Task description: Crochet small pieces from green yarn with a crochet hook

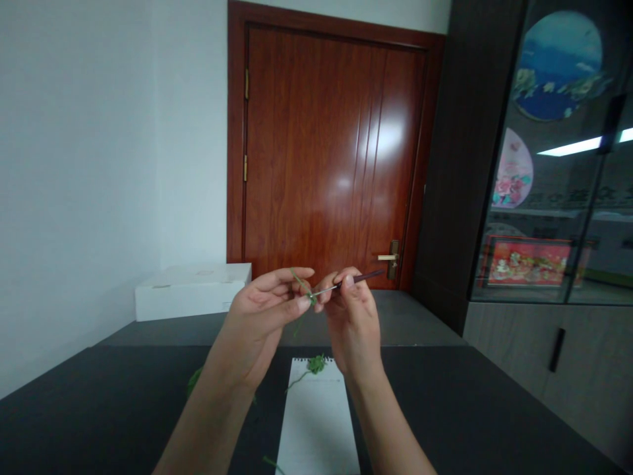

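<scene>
Both hands are raised in front of me, above the dark table. My left hand pinches green yarn between thumb and fingers. My right hand grips a crochet hook with a dark handle and a silver shaft, its tip at the yarn in my left fingers. Below them, a small green crocheted piece lies at the top of a white notepad. A strand of yarn trails from it, and my forearms partly hide other green yarn on the table.
A white cardboard box stands on a grey ledge beyond the table. Behind it are a reddish wooden door with a brass handle and a dark glass-fronted cabinet on the right.
</scene>
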Motion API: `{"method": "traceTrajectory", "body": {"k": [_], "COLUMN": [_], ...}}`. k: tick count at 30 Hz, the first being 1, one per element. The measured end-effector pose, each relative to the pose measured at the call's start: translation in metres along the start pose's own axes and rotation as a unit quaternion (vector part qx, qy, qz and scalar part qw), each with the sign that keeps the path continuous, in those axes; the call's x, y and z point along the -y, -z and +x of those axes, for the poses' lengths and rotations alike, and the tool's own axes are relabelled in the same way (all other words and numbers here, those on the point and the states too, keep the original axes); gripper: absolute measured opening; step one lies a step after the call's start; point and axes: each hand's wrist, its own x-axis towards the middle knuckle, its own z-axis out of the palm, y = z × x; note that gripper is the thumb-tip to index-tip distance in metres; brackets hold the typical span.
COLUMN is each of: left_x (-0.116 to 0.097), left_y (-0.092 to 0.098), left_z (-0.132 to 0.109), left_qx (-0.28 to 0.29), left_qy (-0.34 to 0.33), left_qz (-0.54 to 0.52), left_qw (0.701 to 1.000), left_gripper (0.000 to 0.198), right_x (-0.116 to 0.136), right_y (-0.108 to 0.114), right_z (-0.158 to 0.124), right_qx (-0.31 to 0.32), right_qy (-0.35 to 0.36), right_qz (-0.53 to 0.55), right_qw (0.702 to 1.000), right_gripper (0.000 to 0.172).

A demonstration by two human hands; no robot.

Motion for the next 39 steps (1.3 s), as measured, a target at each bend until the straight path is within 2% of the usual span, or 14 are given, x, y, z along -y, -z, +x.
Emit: {"method": "traceTrajectory", "body": {"k": [2, 5, 8, 15, 19, 23, 26, 30, 32, 33, 35, 39], "left_x": [-0.002, -0.005, -0.006, -0.006, -0.008, -0.008, -0.006, -0.003, -0.001, 0.0, 0.001, 0.003], "left_y": [-0.003, -0.007, -0.008, -0.007, -0.009, -0.01, -0.009, -0.005, -0.004, -0.004, -0.007, -0.015], "left_z": [-0.002, -0.004, -0.005, -0.004, -0.004, -0.005, -0.005, -0.005, -0.005, -0.006, -0.006, -0.008], "left_qx": [-0.041, -0.058, -0.063, -0.077, -0.084, -0.086, -0.085, -0.07, -0.056, -0.051, -0.055, -0.105], "left_qy": [-0.029, -0.032, -0.033, -0.024, -0.025, -0.044, -0.067, -0.113, -0.135, -0.145, -0.161, -0.173], "left_qz": [0.046, 0.07, 0.082, 0.084, 0.078, 0.091, 0.11, 0.155, 0.175, 0.179, 0.177, 0.147], "left_qw": [0.998, 0.995, 0.994, 0.993, 0.993, 0.991, 0.988, 0.979, 0.974, 0.972, 0.969, 0.968], "left_gripper": [0.034, 0.037, 0.037, 0.037, 0.039, 0.036, 0.036, 0.031, 0.03, 0.03, 0.032, 0.044], "right_x": [-0.002, -0.003, -0.004, -0.003, 0.0, 0.005, 0.011, 0.018, 0.018, 0.018, 0.013, 0.001], "right_y": [-0.001, -0.003, -0.002, 0.002, 0.004, 0.006, 0.008, 0.014, 0.016, 0.016, 0.016, 0.01], "right_z": [-0.001, -0.004, -0.006, 0.0, 0.0, -0.002, -0.003, -0.001, -0.001, -0.001, -0.002, -0.006], "right_qx": [-0.009, -0.017, -0.037, -0.042, -0.035, -0.022, 0.016, 0.108, 0.137, 0.14, 0.11, -0.006], "right_qy": [0.053, 0.122, 0.12, 0.063, 0.1, 0.16, 0.218, 0.302, 0.323, 0.329, 0.335, 0.298], "right_qz": [-0.068, -0.144, -0.15, -0.065, -0.113, -0.188, -0.266, -0.393, -0.445, -0.459, -0.45, -0.37], "right_qw": [0.996, 0.982, 0.981, 0.995, 0.988, 0.969, 0.939, 0.862, 0.824, 0.814, 0.82, 0.88], "right_gripper": [0.012, 0.006, 0.007, 0.014, 0.014, 0.006, 0.007, 0.013, 0.017, 0.019, 0.019, 0.009]}}
